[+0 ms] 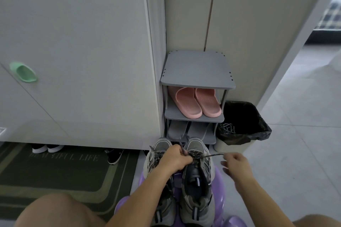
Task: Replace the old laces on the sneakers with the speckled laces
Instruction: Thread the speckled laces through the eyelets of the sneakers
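Fingers of the left hand curl tightly round the speckled lace where it leaves the eyelets of the sneaker nearer the right hand. This pins the lace so the lacing below does not slacken. The right hand is out to the side and motion-blurred. It seems to pinch the lace's free end with narrow fingers, holding it taut and level between the two hands (probably to tighten a crossing or begin a knot). The other sneaker sits touching the first and appears laced in speckled cord too. Both rest toes-away on a purple stool between the person's knees, raised within easy reach. Beyond them, a grey tangle, likely the old laces, lies on the edge of a black-lined bin. The bin stands beside a grey shoe rack holding pink slippers.
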The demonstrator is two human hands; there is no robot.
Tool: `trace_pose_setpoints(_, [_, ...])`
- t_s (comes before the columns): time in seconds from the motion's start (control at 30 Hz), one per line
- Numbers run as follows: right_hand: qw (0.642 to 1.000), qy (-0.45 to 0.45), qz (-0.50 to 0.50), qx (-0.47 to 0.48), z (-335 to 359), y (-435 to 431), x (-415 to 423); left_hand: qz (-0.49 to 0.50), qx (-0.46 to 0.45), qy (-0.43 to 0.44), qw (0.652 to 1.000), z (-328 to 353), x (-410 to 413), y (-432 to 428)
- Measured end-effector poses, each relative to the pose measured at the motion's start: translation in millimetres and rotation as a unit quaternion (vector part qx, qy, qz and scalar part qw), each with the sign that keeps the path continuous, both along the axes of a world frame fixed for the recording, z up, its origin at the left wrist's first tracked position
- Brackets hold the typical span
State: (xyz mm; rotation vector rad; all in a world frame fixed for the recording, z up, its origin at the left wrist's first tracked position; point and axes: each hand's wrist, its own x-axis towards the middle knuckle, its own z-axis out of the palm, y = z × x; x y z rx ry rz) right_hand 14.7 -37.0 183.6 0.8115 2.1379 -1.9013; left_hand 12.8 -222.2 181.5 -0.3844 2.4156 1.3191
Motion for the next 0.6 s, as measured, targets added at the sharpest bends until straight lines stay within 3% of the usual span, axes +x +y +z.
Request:
trace_pose_setpoints(0.07, [0.984, -0.020, -0.119, -0.132, 4, 28, 4, 0.017, 0.003, 0.003, 1.000, 0, 0, 0])
trace_pose_setpoints(0.13, [0.942, -0.024, -0.210, -0.261, 5, 53, 10, 0.012, -0.002, 0.010, 1.000, 2, 0, 1])
trace_pose_setpoints(0.2, [0.918, -0.026, -0.250, -0.307, 2, 71, 17, -0.007, -0.012, 0.020, 1.000, 5, 0, 3])
trace_pose_setpoints(0.23, [0.924, -0.034, -0.248, -0.290, -1, 76, 19, -0.014, -0.020, 0.024, 0.999, 5, 1, 4])
trace_pose_setpoints(0.3, [0.961, -0.053, -0.195, -0.188, -9, 79, 25, -0.016, -0.035, 0.041, 0.998, 5, 3, 4])
trace_pose_setpoints(0.37, [0.995, -0.064, -0.074, -0.016, -14, 76, 29, -0.019, -0.035, 0.052, 0.998, 6, 6, 3])
trace_pose_setpoints(0.4, [0.995, -0.063, 0.006, 0.081, -16, 72, 30, -0.027, -0.036, 0.052, 0.998, 6, 9, 3])
trace_pose_setpoints(0.5, [0.935, -0.049, 0.212, 0.280, -15, 49, 26, -0.088, -0.075, 0.049, 0.992, 6, 17, 0])
trace_pose_setpoints(0.6, [0.907, 0.016, 0.278, 0.317, -5, 15, 17, -0.101, -0.124, 0.052, 0.986, 0, 22, 0])
